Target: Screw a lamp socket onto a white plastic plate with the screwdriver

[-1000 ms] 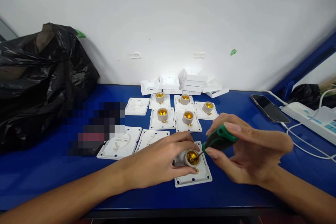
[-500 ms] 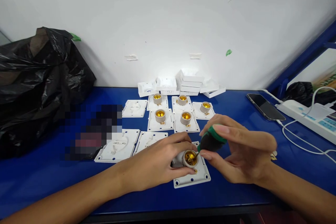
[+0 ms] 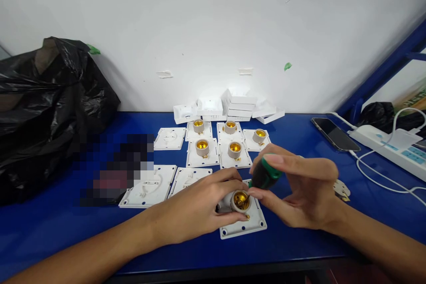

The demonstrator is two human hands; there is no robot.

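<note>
Pinching lamp socket [image 3: 240, 201], lower centre: your left hand [image 3: 206, 197]; your right hand [image 3: 301, 191] grips screwdriver [image 3: 265, 175] angled into socket.

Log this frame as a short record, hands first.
left hand: fingers around near socket on white plate
right hand: holds green-and-black screwdriver, shaft angled into that socket
other plates with sockets: five, beyond the hands
plates without sockets: three in view
white shallow boxes: at the wall, some stacked
phone: right, beside power strip
black bag: far left
</note>
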